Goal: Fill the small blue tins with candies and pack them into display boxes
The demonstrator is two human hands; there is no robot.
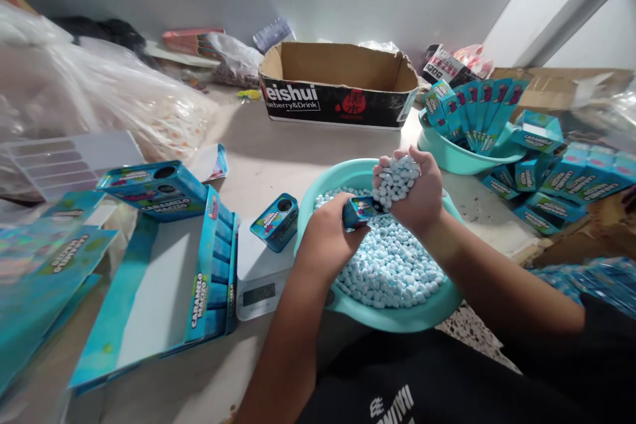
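Note:
My left hand [334, 232] is closed around a small blue candy box [358, 211], tilted with its end toward my other hand. My right hand [420, 189] is cupped round a heap of pale blue candies [397, 179], right at the end of that box. Both hands are over a turquoise basin [397, 321] filled with more of the same candies [392, 265]. To the left of the basin, a second candy box [275, 220] stands on a white kitchen scale [258, 305]; its display digits are too blurred to read.
On the left lies a blue display carton [159, 291] with small boxes along one side and another box [154, 189] on top. An open cardboard box [338, 89] stands behind. At right are a turquoise bowl [454, 156] with flat cartons and several stacked boxes [551, 185].

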